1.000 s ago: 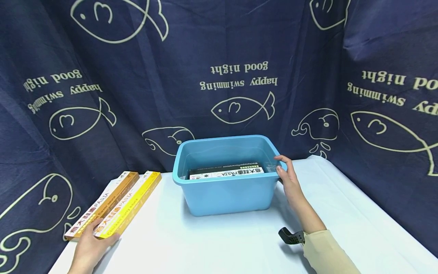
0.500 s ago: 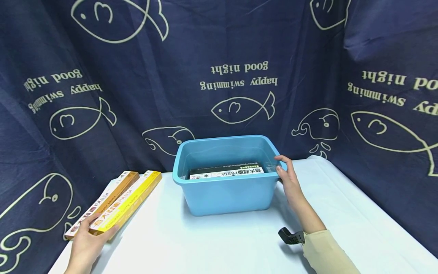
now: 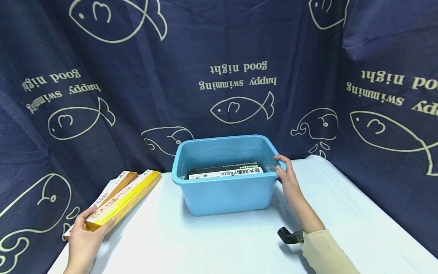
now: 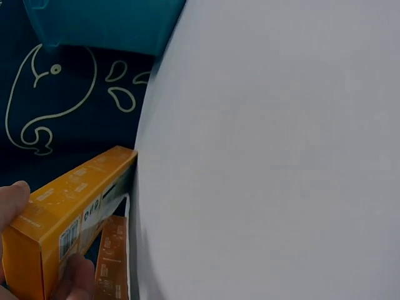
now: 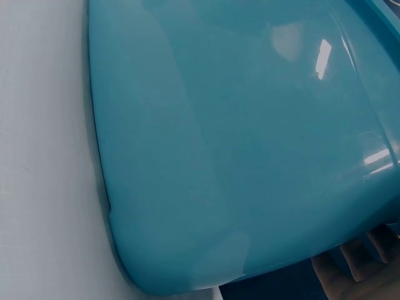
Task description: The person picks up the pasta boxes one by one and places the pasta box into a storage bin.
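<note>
My left hand (image 3: 83,238) grips the near end of a yellow chicken curry pasta box (image 3: 124,198), thumb on one side and fingers on the other. That near end is tilted up, as the left wrist view of the yellow box (image 4: 75,206) also shows. Beside and partly under it lies a brown pasta box (image 3: 119,184) on the table. My right hand (image 3: 289,177) holds the right rim of a blue plastic bin (image 3: 226,196). Inside the bin rests a black and white pasta box (image 3: 226,171). In the right wrist view the bin's wall (image 5: 237,137) hides most of that hand.
A white cloth covers the table (image 3: 212,243). Dark blue curtains (image 3: 239,45) with fish drawings hang behind and at both sides, close to the bin and the boxes. A black strap device (image 3: 290,236) sits at my right wrist.
My left hand has raised the near end of the yellow box and shifted it left, over part of the brown box. The right hand and the bin stay in place.
</note>
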The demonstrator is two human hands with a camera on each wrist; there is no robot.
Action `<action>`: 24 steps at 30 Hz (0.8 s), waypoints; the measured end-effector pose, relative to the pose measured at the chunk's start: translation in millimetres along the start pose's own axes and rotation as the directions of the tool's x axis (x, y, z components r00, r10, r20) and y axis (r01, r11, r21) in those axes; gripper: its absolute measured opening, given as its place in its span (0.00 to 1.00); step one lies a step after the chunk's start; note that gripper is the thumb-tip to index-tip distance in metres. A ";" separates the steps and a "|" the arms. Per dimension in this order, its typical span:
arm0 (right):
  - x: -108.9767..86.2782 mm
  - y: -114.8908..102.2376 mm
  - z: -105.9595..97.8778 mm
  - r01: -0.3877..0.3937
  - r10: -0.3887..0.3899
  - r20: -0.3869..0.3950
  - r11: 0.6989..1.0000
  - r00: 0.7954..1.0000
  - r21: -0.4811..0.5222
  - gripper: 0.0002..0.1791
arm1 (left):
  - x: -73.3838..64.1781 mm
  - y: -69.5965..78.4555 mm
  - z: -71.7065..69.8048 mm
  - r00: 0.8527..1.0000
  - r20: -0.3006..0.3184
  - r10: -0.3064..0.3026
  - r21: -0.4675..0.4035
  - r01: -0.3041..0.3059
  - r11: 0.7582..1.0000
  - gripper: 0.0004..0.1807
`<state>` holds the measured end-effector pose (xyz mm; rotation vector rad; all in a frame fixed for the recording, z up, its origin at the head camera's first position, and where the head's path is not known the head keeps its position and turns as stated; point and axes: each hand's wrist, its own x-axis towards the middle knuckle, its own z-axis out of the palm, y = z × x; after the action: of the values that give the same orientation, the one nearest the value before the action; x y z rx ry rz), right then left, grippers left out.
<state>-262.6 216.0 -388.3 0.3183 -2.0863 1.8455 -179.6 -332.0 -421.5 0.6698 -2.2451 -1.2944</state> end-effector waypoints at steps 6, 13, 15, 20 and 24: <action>0.3 1.4 -0.2 0.003 -0.003 0.004 1.000 1.000 -0.009 0.25 | 1.0 5.2 1.7 0.999 -0.037 0.007 -0.047 -0.008 0.999 0.43; 0.1 1.4 -0.6 0.004 -0.004 0.006 1.000 1.000 0.002 0.25 | 1.8 7.9 3.9 0.999 -0.040 -0.033 -0.158 0.026 0.987 0.41; 0.3 1.3 -0.5 0.004 -0.004 0.005 1.000 1.000 0.001 0.25 | 1.4 8.8 4.0 0.998 -0.041 -0.048 -0.177 0.040 0.983 0.40; 1.0 1.1 0.0 0.009 -0.009 0.005 1.000 1.000 0.010 0.25 | 2.3 10.6 3.9 0.996 -0.037 -0.080 -0.218 0.070 0.973 0.41; 1.4 1.4 0.0 0.010 -0.010 0.003 1.000 1.000 0.009 0.24 | 3.0 11.2 4.5 0.995 -0.038 -0.092 -0.208 0.082 0.975 0.41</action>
<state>-264.4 216.2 -389.0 0.3329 -2.0754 1.8501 -186.7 -325.9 -413.2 0.7200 -2.0283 -1.5120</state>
